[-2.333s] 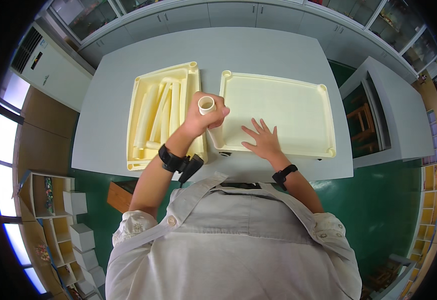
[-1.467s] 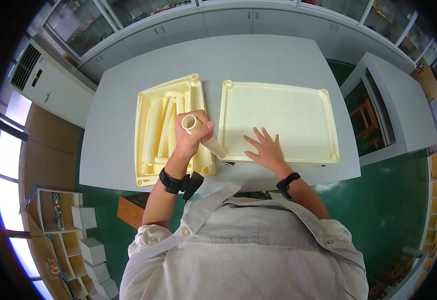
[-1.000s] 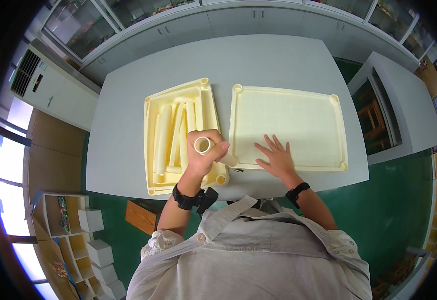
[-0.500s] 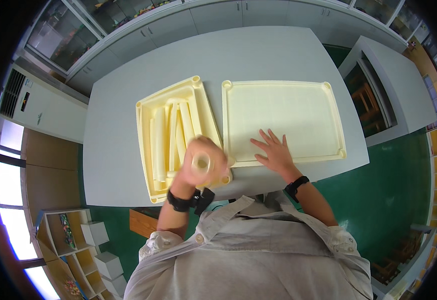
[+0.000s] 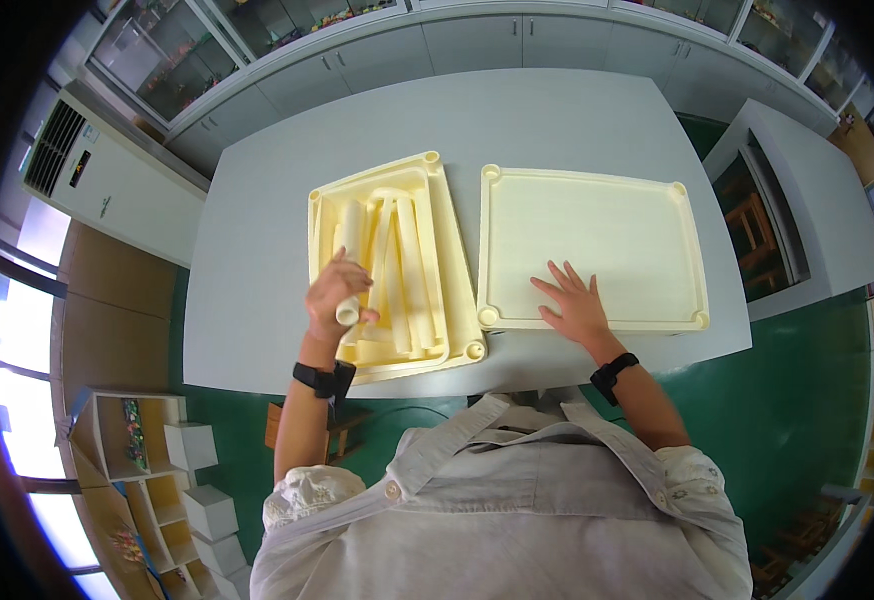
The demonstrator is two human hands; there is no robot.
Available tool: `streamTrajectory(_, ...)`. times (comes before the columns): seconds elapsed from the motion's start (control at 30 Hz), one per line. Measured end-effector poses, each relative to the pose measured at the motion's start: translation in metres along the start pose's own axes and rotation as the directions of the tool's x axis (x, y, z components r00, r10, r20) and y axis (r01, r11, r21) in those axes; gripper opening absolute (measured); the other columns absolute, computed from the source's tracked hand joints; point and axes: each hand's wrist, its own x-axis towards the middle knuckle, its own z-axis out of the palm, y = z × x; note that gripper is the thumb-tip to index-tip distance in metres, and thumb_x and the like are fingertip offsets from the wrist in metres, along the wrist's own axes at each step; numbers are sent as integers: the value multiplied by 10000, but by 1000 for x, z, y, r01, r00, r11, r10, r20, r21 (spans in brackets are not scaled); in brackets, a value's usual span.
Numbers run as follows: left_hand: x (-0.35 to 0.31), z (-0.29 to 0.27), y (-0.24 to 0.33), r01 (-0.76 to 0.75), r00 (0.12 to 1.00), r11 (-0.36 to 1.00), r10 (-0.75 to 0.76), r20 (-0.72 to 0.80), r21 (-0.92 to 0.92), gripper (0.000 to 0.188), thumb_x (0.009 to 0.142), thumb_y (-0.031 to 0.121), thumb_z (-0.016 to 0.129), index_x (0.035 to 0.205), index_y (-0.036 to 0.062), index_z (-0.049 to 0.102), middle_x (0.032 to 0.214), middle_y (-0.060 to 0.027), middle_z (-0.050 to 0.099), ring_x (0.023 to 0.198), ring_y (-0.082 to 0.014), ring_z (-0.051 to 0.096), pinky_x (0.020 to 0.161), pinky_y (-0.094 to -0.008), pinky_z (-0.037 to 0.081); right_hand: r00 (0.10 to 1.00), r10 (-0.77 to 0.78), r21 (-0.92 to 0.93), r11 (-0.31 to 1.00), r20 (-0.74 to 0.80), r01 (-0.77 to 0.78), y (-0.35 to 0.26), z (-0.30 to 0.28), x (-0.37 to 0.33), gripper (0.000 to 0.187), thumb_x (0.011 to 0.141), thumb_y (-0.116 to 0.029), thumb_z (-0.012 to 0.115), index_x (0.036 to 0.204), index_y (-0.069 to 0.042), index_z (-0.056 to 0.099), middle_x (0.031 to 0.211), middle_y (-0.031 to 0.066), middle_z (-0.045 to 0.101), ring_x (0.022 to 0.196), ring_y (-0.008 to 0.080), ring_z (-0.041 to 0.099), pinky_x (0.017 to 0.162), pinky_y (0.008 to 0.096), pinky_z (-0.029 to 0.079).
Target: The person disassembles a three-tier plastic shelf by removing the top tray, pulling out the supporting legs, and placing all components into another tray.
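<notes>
1. Near stretch of the cream tube (image 5: 352, 262) hidden under the curled fingers of the left hand (image 5: 334, 293); only the round end below the fingers and the long far part showing.
2. Palm of the left hand turned away, so the grip on the tube hard to judge.
3. Cream pieces (image 5: 409, 270) just right of the left hand overlapping in the left tray (image 5: 427, 165); separate shapes and count not readable.
4. Patch of the flat right tray (image 5: 597, 225) covered beneath the spread right hand (image 5: 574, 305).
5. Near edge of the grey table (image 5: 257, 260) between the wrists masked by the shirt collar.
6. Cabinet contents far beyond both hands too small and bent to identify.
</notes>
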Motion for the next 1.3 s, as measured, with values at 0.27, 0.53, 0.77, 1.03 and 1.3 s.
streamTrajectory(0.27, -51, -8, 8, 254, 783, 907, -397, 479, 335, 228, 720, 182, 673, 925, 121, 596, 1161, -11, 555, 1141, -228, 476, 1023, -562, 261, 999, -24, 33, 999, -43, 25, 7, 3, -1, 441, 821, -313, 553, 1252, -242, 488, 1401, 61, 341, 1324, 286, 249, 1021, 609, 190)
streamTrajectory(0.53, -56, -12, 37, 489, 632, 756, -651, 421, 436, 510, 664, 5, 556, 1157, 133, 523, 1360, -57, 394, 1290, -270, 312, 1049, -484, 263, 873, 116, 503, 849, -474, 160, 57, -4, -10, 188, 792, -108, 570, 966, -65, 630, 1086, 126, 596, 1048, 287, 532, 944, 365, 369)
streamTrajectory(0.77, -14, 85, 59, 536, 721, 809, -588, 366, 243, 397, 753, 75, 563, 1146, 67, 503, 1197, -137, 520, 1086, -351, 498, 919, -379, 417, 709, 269, 261, 957, -653, -122, 171, -65, -40, 329, 779, -151, 604, 1087, -47, 560, 1144, 150, 553, 1081, 311, 498, 921, 389, 390)
streamTrajectory(1.03, 8, 240, 10, 776, 353, 372, -926, 138, 510, 389, 832, 241, 542, 1119, -18, 503, 961, -248, 599, 936, -389, 568, 810, -443, 462, 700, 703, 415, 679, -130, -605, 255, -38, -75, 505, 886, -389, 479, 1234, -34, 393, 970, 239, 608, 904, 413, 575, 787, 449, 460)
streamTrajectory(1.3, 53, 271, 63, 874, 484, 470, -825, -291, 122, 270, 871, 214, 558, 1001, -23, 563, 720, -171, 599, 630, -240, 560, 607, -340, 453, 684, 527, 596, 786, -505, -165, 303, -83, -41, 373, 950, -287, 376, 1229, -41, 371, 975, 269, 589, 873, 432, 572, 709, 436, 464)
